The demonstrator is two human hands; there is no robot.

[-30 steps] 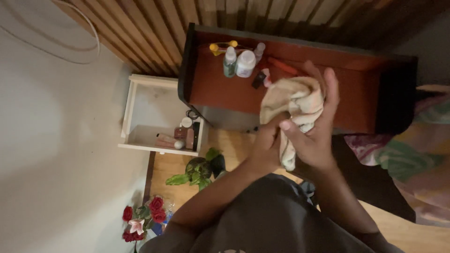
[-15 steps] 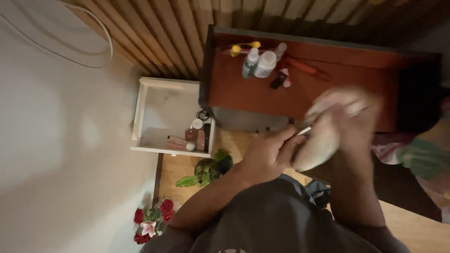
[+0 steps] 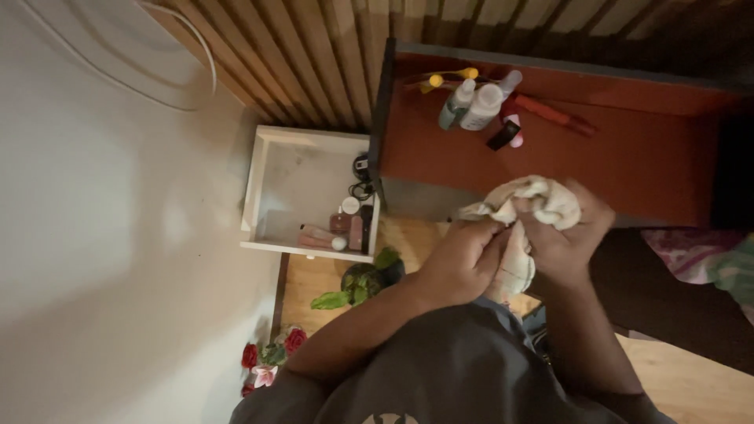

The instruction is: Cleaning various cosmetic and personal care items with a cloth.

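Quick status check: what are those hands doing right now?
Left hand and right hand both gripping a cream cloth. Held above red-brown desk. Nothing in the way.

Left hand (image 3: 463,263) and right hand (image 3: 567,239) pressed together at chest height, fingers curled in tight grip, forearms bent inward

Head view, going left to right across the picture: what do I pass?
Red artificial flowers → white open drawer → left hand → cream cloth → right hand → floral fabric.
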